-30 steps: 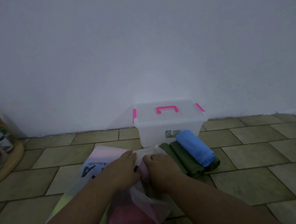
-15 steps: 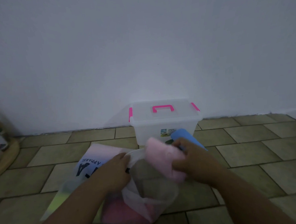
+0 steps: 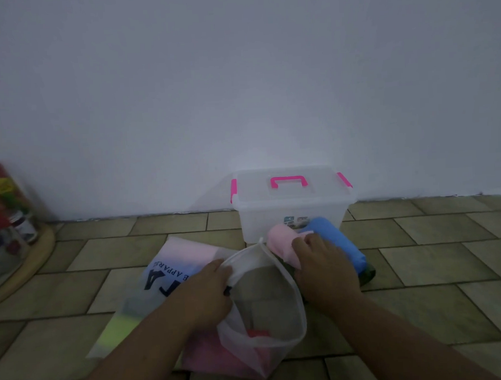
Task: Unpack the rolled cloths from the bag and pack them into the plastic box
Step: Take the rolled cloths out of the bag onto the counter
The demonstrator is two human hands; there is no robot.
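A translucent white bag (image 3: 260, 343) lies open on the tiled floor, with pink and yellow-green cloths showing through it. My left hand (image 3: 204, 294) pinches the bag's rim at the left of the opening. My right hand (image 3: 324, 268) grips a rolled pink cloth (image 3: 281, 242) and sets it beside the blue roll (image 3: 337, 240), in front of the plastic box (image 3: 291, 211). The box is clear, with a pink handle and clips, and its lid is on. A dark green roll (image 3: 367, 275) peeks out under the blue one.
The white wall stands right behind the box. At the far left a round wooden tray (image 3: 29, 259) carries jars and a red packet. Bare floor tiles stretch to the right of the rolls.
My right hand pulled the pink roll out of the bag and carried it right and away, down next to the blue roll. My left hand kept its hold on the bag's rim.
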